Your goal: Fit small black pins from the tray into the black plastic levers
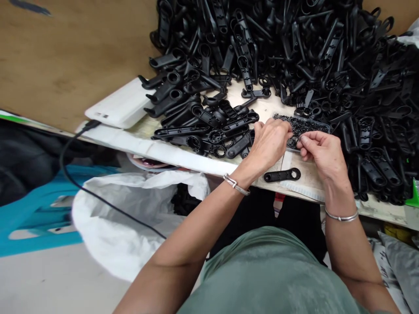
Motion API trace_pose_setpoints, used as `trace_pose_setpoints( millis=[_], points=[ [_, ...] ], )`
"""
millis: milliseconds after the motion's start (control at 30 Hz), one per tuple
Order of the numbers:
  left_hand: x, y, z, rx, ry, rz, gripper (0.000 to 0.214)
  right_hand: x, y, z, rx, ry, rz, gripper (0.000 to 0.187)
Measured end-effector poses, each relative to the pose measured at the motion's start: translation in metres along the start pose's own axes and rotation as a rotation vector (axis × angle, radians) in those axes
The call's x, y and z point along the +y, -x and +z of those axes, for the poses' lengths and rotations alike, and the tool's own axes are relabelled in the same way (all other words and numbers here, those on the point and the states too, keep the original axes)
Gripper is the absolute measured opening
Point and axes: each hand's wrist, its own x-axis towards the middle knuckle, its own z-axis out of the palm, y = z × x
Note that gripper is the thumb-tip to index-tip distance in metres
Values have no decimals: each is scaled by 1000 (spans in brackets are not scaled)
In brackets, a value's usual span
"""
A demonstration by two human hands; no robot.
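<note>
A shallow clear tray (322,126) full of tiny black parts (299,126) stands near the front of the table. My left hand (271,141) is over the tray's left side, its fingers curled together; what they hold, if anything, is hidden. At the tray's front right corner my right hand (322,152) has thumb and fingertips pinched together; any part between them is too small to name. A flat black plastic arm (282,175) with a ring at its right end lies by the table's front edge, between my wrists.
Black plastic handles (203,113) lie in a heap left of the tray, and a large pile (294,39) rises behind. More parts (376,152) crowd the right. A white power bank (121,104) with a black cable (72,174) is at left. Below hangs a white bag (108,218).
</note>
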Motion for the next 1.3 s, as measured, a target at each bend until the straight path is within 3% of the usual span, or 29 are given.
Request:
trace_pose_setpoints(
  millis=[133,267,333,433,533,767,967,1100,1200,1300],
  points=[
    [0,5,0,2,98,146,15,2,4,-1,-69,-36,38,24],
    [-1,10,2,54,190,179,14,0,8,-10,-142,-6,63,32],
    [-1,15,2,107,247,180,13,-4,10,-20,-65,179,3,26],
    [-2,24,2,176,372,134,11,-11,11,-37,144,737,-139,17],
    [-2,35,-1,201,497,52,9,-12,11,-44,177,1205,-149,22],
    [-2,58,0,216,711,-55,7,-2,-1,-29,133,1521,-104,24],
    [-3,63,6,202,863,-149,8,-2,-3,-26,130,1570,-147,25],
    [-2,65,7,204,979,-181,12,-9,-1,-29,134,1520,-84,29],
    [-2,66,8,206,1013,-181,16,-16,5,-30,165,1228,-116,22],
    [-2,66,8,216,1041,-162,19,-18,18,-28,69,659,-138,10]
  ],
)
